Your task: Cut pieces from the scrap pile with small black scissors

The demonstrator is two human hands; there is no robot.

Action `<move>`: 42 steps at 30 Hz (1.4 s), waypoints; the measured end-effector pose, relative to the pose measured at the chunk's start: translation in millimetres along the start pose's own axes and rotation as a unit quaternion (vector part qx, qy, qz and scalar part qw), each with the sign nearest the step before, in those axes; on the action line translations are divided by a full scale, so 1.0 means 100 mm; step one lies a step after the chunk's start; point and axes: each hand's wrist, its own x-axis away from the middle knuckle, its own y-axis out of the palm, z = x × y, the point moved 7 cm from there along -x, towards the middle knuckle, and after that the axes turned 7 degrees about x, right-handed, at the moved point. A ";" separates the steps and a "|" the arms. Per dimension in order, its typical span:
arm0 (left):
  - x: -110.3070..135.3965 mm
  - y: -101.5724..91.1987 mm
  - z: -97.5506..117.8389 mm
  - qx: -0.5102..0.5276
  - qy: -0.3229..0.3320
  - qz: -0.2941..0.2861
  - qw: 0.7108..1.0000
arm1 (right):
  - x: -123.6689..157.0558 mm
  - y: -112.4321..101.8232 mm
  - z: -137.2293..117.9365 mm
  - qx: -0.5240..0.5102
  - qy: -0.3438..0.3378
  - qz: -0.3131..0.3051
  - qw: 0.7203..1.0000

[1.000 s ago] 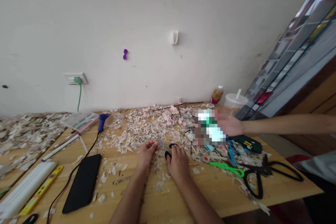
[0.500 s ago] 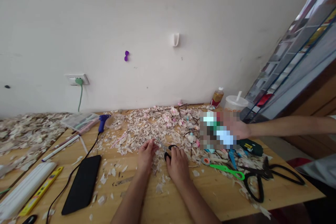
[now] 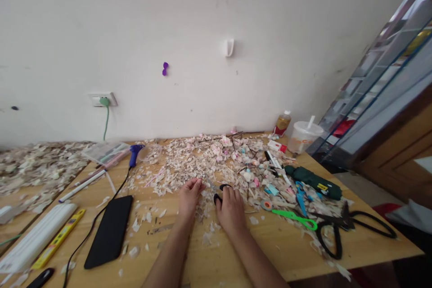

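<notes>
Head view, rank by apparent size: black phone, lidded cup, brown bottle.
1. black phone
2. lidded cup
3. brown bottle
The phone lies nearer the camera, so part of its lead may be nearness. The cup and bottle stand side by side at the wall, so their order is sound.

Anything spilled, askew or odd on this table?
Yes: pale scraps are strewn thickly across the table, with green scissors and big black scissors lying among them. The right hand grips small scissors amid them.
</notes>
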 end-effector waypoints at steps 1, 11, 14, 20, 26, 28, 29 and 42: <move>0.00 0.01 -0.01 -0.013 0.000 -0.007 1.000 | 0.00 0.00 0.00 0.001 0.003 0.001 1.000; 0.08 0.16 0.03 -0.205 0.070 -0.093 0.972 | -0.01 -0.03 -0.01 0.004 0.010 0.017 1.000; 0.11 0.20 0.11 -0.258 0.106 -0.111 0.954 | 0.00 -0.02 0.00 -0.009 0.013 0.023 1.000; 0.17 0.29 0.12 -0.305 0.125 -0.155 0.931 | -0.03 0.01 0.20 -0.091 0.057 0.090 0.990; 0.18 0.17 0.35 -0.201 0.192 -0.048 0.959 | -0.03 0.00 0.47 -0.218 0.126 0.164 0.954; 0.21 0.10 0.47 -0.138 0.236 0.000 0.962 | -0.03 0.00 0.42 -0.194 0.100 0.159 0.963; 0.23 0.08 0.51 -0.107 0.249 0.016 0.963 | -0.03 -0.01 0.39 -0.177 0.088 0.157 0.968; 0.04 0.14 0.11 0.100 0.045 -0.046 0.993 | -0.01 -0.10 0.05 0.027 0.039 0.050 0.998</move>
